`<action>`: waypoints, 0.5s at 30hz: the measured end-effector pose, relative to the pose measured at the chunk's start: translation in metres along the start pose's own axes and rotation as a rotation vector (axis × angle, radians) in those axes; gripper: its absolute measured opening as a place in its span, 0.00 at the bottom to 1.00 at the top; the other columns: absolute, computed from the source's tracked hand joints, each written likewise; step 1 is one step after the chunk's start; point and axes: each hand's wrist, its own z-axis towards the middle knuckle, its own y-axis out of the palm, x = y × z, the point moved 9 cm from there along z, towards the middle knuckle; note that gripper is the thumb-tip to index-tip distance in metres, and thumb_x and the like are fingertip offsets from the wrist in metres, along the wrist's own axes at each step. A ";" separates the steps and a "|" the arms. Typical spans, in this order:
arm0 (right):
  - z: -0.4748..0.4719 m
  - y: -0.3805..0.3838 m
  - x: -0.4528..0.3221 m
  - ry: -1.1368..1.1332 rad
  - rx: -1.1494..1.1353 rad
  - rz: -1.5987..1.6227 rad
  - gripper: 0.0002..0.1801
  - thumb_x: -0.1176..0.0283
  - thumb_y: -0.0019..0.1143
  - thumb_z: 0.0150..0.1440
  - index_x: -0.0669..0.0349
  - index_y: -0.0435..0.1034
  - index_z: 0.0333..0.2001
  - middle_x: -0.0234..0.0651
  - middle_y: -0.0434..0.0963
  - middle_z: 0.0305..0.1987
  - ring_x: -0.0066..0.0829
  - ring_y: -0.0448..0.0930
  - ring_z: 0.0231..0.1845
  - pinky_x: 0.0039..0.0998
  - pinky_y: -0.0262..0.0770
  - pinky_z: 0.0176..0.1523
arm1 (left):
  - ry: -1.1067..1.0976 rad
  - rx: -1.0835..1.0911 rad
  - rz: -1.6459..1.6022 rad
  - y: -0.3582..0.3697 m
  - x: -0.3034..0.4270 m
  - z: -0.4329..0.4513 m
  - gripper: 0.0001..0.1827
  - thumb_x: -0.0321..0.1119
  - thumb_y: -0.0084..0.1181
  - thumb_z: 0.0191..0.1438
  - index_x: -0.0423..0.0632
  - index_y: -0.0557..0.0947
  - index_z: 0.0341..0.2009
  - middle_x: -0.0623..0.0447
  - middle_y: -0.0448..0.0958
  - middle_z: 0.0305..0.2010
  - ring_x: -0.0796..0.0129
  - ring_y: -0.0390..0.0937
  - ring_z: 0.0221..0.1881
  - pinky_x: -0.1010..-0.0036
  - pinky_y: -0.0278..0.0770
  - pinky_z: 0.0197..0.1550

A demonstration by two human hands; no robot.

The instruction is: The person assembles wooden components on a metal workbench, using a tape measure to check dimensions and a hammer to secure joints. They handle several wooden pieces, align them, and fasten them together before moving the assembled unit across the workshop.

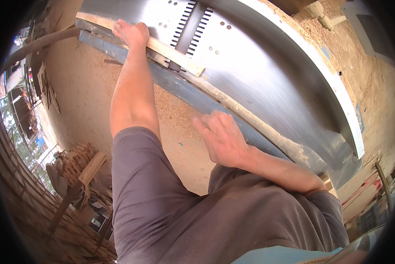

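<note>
A slim wooden strip [174, 54] lies along the near edge of a jointer's polished metal table [243, 69], crossing the cutterhead gap [192, 28]. My left hand [131, 32] grips the strip at its left part, with my arm stretched out. The strip's right end lies just past the toothed lips of the gap. Below the cutterhead, a dark shaft end [174, 67] shows at the machine's side. My right hand [223, 138] hovers in front of the machine's blue side rail [190, 92], somewhat blurred, fingers loosely bent and apart. Nothing shows in it.
A tall metal fence [345, 122] runs along the table's far side. Sawdust coats the table's near ledge [250, 110], and wood shavings [174, 105] cover the floor. Stacked wood pieces [75, 161] stand at lower left. A brown curved bar [42, 46] meets the machine's left end.
</note>
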 end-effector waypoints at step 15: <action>0.014 0.017 0.002 0.004 -0.084 0.019 0.29 0.82 0.57 0.44 0.68 0.73 0.55 0.43 0.73 0.50 0.45 0.72 0.50 0.41 0.71 0.51 | -0.033 -0.049 0.071 0.014 -0.050 0.071 0.39 0.35 0.55 0.51 0.27 0.61 0.64 0.32 0.56 0.69 0.36 0.46 0.74 0.51 0.48 0.76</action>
